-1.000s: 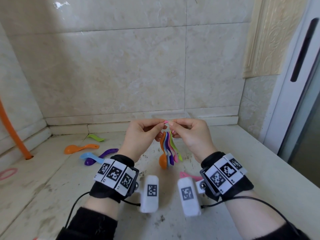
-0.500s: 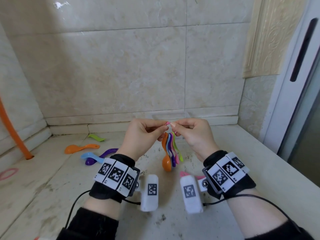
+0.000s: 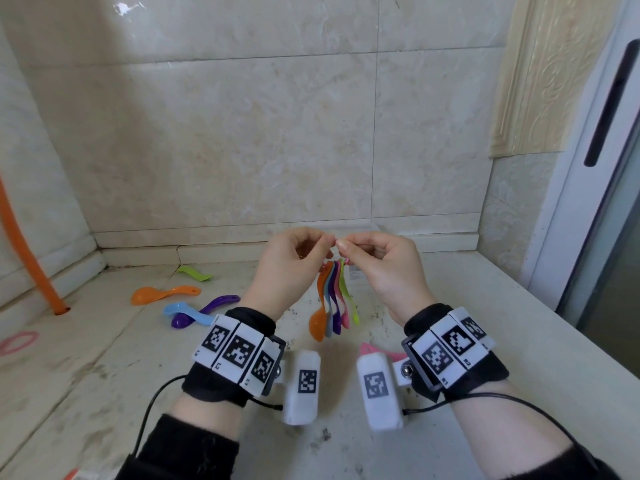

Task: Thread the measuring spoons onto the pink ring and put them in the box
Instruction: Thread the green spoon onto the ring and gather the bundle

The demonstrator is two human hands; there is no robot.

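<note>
The task is about half done. A bunch of five or so spoons (image 3: 334, 303) hangs by the handles from the ring (image 3: 346, 261), bowls down, in mid-air between the hands and above the floor (image 3: 104, 393). Four more lie loose well to the left: a green spoon (image 3: 194, 273) farthest, an orange spoon (image 3: 166, 294), and a blue spoon (image 3: 187, 311) crossing a purple spoon (image 3: 207, 308). A pink spoon (image 3: 369, 349) lies near, partly hidden under the right wrist. These are left to thread, unless they belong on a second ring (image 3: 19, 341) lying at the far left. The set must then go into what looks like a clear box (image 3: 356, 226) against the far wall, behind the hands. The left hand (image 3: 291, 268) and right hand (image 3: 384, 268) are raised side by side with wrists bent up and fingertips meeting. Each pinches the ring between thumb and forefinger, the other fingers curled. Only a speck of the ring shows, so I cannot tell whether it is open or closed.
</note>
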